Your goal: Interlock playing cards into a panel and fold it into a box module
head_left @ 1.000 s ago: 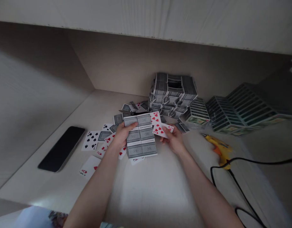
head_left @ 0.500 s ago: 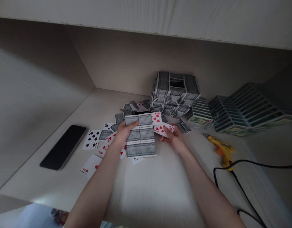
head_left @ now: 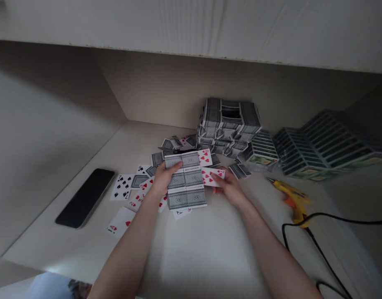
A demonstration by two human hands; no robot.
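Observation:
My left hand [head_left: 166, 176] grips the left side of a panel of joined playing cards [head_left: 187, 180], its grey patterned backs facing up and the thumb on top. My right hand [head_left: 226, 185] pinches a heart playing card [head_left: 209, 176], whose left end meets the panel's right edge at the middle row. Whether that end passes under the panel or into a slot I cannot tell. Above it, an eight of hearts [head_left: 205, 158] sticks out from the panel's upper right. Behind the panel lie scissors [head_left: 181, 151], partly covered.
Loose cards [head_left: 121, 187] spread to the left, near a black phone [head_left: 85, 198]. A box built of cards [head_left: 229, 124] stands at the back. Right of it are green striped structures [head_left: 299, 145]. A yellow glue gun [head_left: 293, 199] with a black cord [head_left: 327, 257] lies on the right.
My right hand has brought the heart card leftward and levelled it against the panel's edge. The whole view has shifted slightly downward.

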